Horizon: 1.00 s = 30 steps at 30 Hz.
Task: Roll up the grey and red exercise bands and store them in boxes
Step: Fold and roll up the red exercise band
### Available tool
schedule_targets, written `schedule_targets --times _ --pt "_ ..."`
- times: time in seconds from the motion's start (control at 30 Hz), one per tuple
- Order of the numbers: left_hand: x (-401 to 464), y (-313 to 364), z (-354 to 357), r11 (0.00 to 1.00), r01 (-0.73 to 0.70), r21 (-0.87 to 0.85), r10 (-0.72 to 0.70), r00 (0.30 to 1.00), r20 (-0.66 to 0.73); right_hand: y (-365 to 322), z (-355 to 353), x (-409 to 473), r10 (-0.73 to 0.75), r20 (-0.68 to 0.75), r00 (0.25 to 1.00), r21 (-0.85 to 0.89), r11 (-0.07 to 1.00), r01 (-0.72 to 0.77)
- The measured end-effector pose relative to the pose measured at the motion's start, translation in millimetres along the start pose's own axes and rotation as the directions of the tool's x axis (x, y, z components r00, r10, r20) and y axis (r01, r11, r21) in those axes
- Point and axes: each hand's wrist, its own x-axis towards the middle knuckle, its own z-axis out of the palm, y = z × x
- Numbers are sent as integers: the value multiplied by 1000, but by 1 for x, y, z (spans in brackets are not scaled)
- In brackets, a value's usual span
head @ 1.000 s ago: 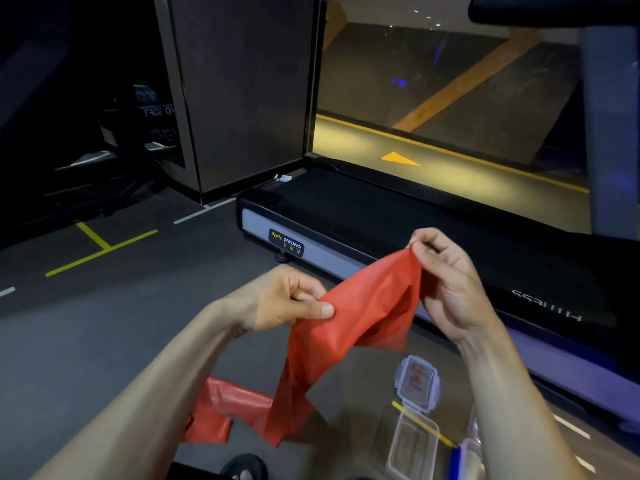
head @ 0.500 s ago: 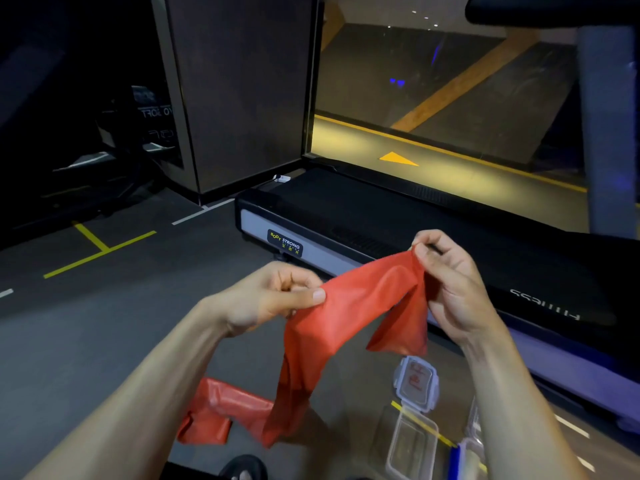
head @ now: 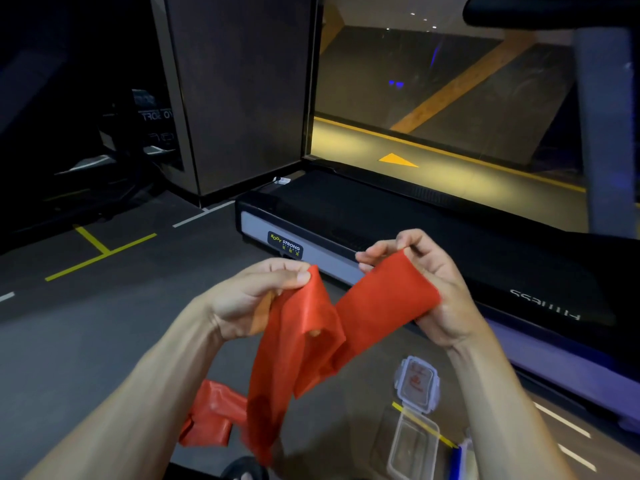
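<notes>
- Your left hand (head: 256,299) was curled on the red exercise band (head: 322,337), thumb and forefinger pinching its upper edge just left of the scene's centre.
- Your right hand (head: 429,289) gripped the band's other end, the flat strip wrapped across your palm and pinned under the thumb; the fingertips (head: 367,256) stuck out to the left above it.
- Between your hands the band sagged in a loose, twisted fold, held up above the floor.
- From your left hand the band hung down toward the near edge of view; its tail end lay crumpled on the grey floor (head: 104,323), near left.
- A clear plastic box (head: 412,448) stood open on the floor at near right, below your right forearm. Its lid (head: 417,382) lay flat just beyond it, touching or nearly so; I could not tell which.
- A yellow floor line (head: 426,426) ran under or across the box's far rim.
- A blue-edged object (head: 457,459) sat at the box's right, mostly cut off by your arm; what it was could not be made out.
- The treadmill (head: 381,216), labelled "BODY STRONG", lay across the far right, beyond both hands.
- The grey band did not show up anywhere I could identify.
</notes>
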Motion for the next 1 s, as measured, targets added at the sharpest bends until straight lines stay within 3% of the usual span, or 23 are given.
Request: schedule_targets --times 0.27,0.47,0.73,0.83,1.0 --pt "5 -6 2 998 60 -18 -60 998 23 9 24 3 28 134 991 -65 998 -19" --pt "11 -9 8 996 53 66 -53 999 1 18 32 6 109 248 963 -337 941 -20" --pt "7 -12 -2 943 97 317 -82 995 -60 16 20 6 230 268 935 -614 789 -18" --pt "5 -12 -5 899 131 419 -135 991 -20 10 19 7 177 260 949 -546 838 -7" --pt "3 -17 -9 819 143 555 -167 986 -8 1 10 12 52 39 998 -89 995 -48"
